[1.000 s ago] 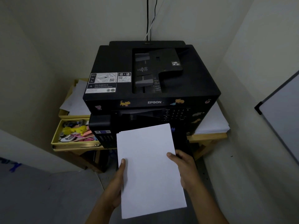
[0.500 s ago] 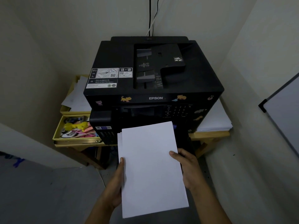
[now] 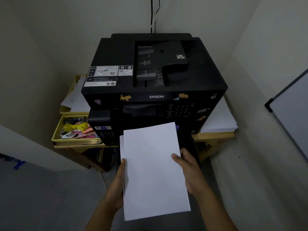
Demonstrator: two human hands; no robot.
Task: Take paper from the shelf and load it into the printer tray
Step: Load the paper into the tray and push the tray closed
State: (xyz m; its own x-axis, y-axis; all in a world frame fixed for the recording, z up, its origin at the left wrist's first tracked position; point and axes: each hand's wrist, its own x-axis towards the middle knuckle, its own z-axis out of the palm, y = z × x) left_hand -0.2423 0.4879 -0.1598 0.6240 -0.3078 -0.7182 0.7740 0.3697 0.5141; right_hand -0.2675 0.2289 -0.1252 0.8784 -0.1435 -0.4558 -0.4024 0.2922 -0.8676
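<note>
I hold a stack of white paper (image 3: 153, 169) by both long edges, in front of the black Epson printer (image 3: 155, 77). My left hand (image 3: 116, 187) grips the left edge with the thumb on top. On the right edge sits my right hand (image 3: 188, 170), thumb over the sheet. The stack's far end reaches the printer's lower front, where a dark pulled-out tray (image 3: 191, 147) shows to the right of the paper. A few lower sheets stick out at the left edge. The tray's inside is hidden by the paper.
The printer stands on a wooden table (image 3: 215, 135) in a corner. A yellow tray of small stationery (image 3: 75, 130) lies at its left, with loose sheets (image 3: 75, 97) behind. Another paper pile (image 3: 220, 120) rests at its right. A whiteboard (image 3: 293, 114) leans at the right wall.
The paper stack has moved slightly forward toward the printer's lower front, and my view has shifted closer. Both hands keep the same grip.
</note>
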